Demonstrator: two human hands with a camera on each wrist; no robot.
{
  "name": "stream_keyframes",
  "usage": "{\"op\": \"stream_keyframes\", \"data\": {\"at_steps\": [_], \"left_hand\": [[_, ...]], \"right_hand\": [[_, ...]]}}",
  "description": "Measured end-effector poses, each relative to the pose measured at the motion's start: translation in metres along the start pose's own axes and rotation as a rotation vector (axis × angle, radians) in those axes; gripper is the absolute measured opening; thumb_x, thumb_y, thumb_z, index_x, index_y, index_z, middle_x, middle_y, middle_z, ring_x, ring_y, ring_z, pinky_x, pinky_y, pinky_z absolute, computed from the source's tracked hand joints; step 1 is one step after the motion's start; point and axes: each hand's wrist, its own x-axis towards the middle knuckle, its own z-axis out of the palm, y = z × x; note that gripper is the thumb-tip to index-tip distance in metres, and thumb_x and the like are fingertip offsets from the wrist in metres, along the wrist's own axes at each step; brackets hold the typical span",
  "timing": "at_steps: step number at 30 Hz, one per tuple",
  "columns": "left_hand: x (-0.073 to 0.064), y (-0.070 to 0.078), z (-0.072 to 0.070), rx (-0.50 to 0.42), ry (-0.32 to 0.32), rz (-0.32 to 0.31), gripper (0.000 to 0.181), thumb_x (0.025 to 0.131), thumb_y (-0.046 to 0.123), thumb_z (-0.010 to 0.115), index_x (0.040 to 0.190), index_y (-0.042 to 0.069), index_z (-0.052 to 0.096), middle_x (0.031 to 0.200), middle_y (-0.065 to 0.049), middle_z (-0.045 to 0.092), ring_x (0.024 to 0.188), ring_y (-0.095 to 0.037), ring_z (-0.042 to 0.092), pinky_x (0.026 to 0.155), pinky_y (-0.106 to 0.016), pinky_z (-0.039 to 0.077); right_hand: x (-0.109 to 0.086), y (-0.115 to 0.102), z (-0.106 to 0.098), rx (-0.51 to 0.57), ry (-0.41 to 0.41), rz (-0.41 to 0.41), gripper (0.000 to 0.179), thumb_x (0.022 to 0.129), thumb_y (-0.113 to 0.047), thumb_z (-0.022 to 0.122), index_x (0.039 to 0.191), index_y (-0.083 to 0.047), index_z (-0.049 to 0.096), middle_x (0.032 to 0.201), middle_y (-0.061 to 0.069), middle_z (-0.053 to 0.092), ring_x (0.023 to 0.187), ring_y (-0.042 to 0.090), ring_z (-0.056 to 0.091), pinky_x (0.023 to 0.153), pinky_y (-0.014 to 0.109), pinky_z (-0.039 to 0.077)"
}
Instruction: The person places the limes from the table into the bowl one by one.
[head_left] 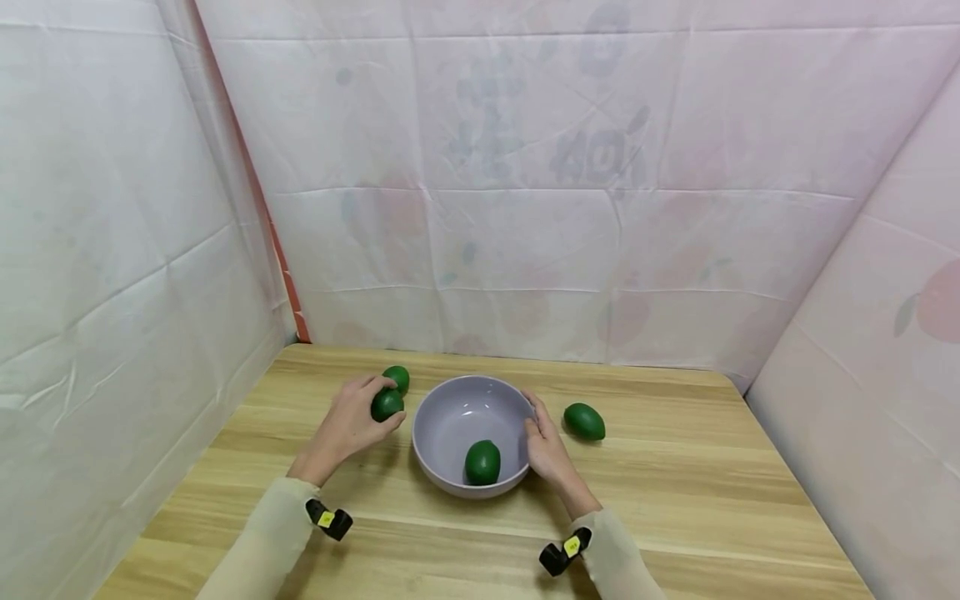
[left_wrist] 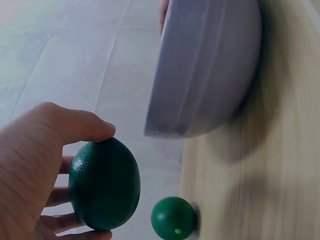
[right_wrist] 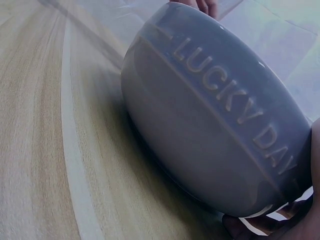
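Note:
A purple-grey bowl [head_left: 450, 417] stands on the wooden table, with one green lime [head_left: 482, 462] inside near its front wall. My left hand [head_left: 354, 423] holds another lime [left_wrist: 105, 184] between thumb and fingers, left of the bowl; in the left wrist view it appears raised off the table. Just behind that fruit a further lime [head_left: 397, 379] lies on the table. At the bowl's right side my right hand [head_left: 547, 450] grips the rim, thumb on the inside and fingers round the outer wall. Raised letters "LUCKY DAY" show on the bowl's outside [right_wrist: 200, 115].
To the right of the bowl lies one more lime [head_left: 584, 422]. The wooden table [head_left: 697, 500] ends at white printed cloth sheets [head_left: 525, 250] hung at the back and both sides. Each wrist wears a black strap with a small camera [head_left: 340, 523].

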Motion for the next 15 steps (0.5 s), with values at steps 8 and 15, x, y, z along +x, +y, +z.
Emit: {"op": "stream_keyframes", "data": {"at_steps": [8, 15], "left_hand": [[0.007, 0.019, -0.004, -0.023, -0.015, 0.030, 0.045, 0.078, 0.028, 0.087, 0.117, 0.012, 0.070, 0.120, -0.012, 0.068, 0.111, -0.033, 0.063, 0.083, -0.049, 0.058], [0.011, 0.027, -0.002, 0.000, -0.054, 0.073, 0.047, 0.080, 0.032, 0.085, 0.121, 0.014, 0.070, 0.125, -0.012, 0.067, 0.111, -0.032, 0.062, 0.085, -0.047, 0.057]], "right_hand": [[0.001, -0.002, -0.001, -0.008, -0.003, 0.007, 0.051, 0.109, -0.009, 0.025, 0.160, -0.011, 0.026, 0.168, 0.018, 0.024, 0.157, 0.040, 0.017, 0.126, 0.060, 0.016], [0.001, 0.000, 0.000, -0.016, -0.004, 0.006, 0.051, 0.109, -0.009, 0.027, 0.160, -0.012, 0.027, 0.168, 0.017, 0.024, 0.157, 0.040, 0.017, 0.126, 0.060, 0.016]]}}
